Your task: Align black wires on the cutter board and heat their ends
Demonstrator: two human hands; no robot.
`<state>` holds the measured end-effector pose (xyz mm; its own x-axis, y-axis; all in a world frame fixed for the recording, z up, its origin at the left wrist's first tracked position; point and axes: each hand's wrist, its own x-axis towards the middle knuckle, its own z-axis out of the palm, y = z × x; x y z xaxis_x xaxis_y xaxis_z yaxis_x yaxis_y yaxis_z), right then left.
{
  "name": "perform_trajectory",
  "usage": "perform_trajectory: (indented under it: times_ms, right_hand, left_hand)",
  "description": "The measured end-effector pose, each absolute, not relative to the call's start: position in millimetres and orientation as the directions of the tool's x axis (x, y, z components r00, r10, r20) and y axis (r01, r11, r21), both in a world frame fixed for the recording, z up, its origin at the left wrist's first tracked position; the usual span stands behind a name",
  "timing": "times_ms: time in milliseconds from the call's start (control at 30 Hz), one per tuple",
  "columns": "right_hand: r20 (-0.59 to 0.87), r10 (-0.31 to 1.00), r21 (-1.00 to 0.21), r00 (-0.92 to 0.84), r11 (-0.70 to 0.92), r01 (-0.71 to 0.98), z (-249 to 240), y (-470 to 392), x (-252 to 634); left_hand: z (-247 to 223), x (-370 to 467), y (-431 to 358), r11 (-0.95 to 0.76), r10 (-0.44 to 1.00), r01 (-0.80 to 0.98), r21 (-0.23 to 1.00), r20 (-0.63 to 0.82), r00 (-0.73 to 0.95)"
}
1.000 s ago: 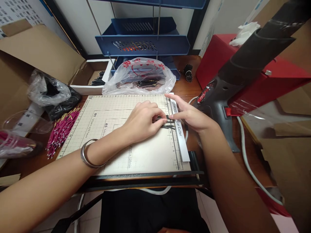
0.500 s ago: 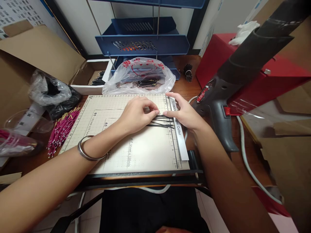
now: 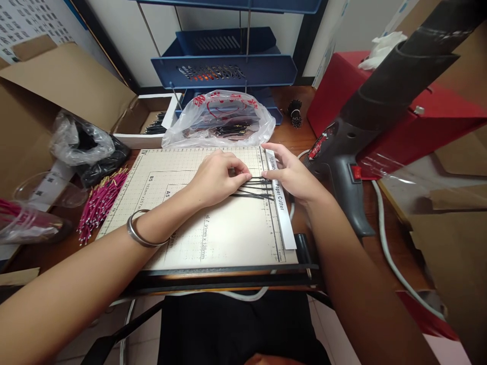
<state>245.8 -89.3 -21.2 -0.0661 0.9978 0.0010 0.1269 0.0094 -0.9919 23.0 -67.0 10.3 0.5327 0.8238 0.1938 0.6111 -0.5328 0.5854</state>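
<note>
Several thin black cords [image 3: 254,194] lie side by side across the right part of a cream paper cutter board [image 3: 236,233], their right ends at the white strip [image 3: 282,213]. My left hand [image 3: 220,177] rests over the cords, thumb and forefinger pinched on a black cord at its upper edge. My right hand [image 3: 294,175] is at the white strip; its thumb touches the cords near their right ends, and its forefinger reaches up to the board's top right corner, apart from the thumb. The cords' left ends are hidden under my left hand.
Behind the board are a clear plastic bag [image 3: 171,134] with dark cords and a blue rack [image 3: 224,71]. Magenta cords [image 3: 101,205] lie left. A heat gun [image 3: 342,167] and red box [image 3: 327,76] stand right. A cardboard box [image 3: 76,76] is at back left.
My right thumb has moved slightly right along the cords, away from my left fingertips, so the gap between the hands is wider. My left hand has hardly moved.
</note>
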Motion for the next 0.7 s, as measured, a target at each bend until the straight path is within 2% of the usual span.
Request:
perform_trajectory:
  times_ms: [167, 300, 567, 700]
  right_hand:
    - [0.159, 0.983, -0.938, -0.093, 0.18, 0.296, -14, -91, 254]
    - [0.211, 0.972, -0.858, -0.105, 0.235, 0.456, -12, -93, 260]
    - [0.157, 0.981, -0.776, -0.112, 0.192, 0.6, -3, -98, 258]
    - [0.149, 0.973, -0.76, -0.175, 0.226, 0.609, 3, -101, 257]
  left_hand:
    - [10, 22, -67, -0.542, 0.821, 0.625, 0.561, 0.194, 0.537]
    - [11, 20, -67, -0.547, 0.821, 0.642, 0.537, 0.193, 0.537]
    - [8, 18, -65, -0.568, 0.807, 0.624, 0.536, 0.215, 0.55]
    - [7, 17, -65, -0.601, 0.784, 0.601, 0.527, 0.245, 0.57]
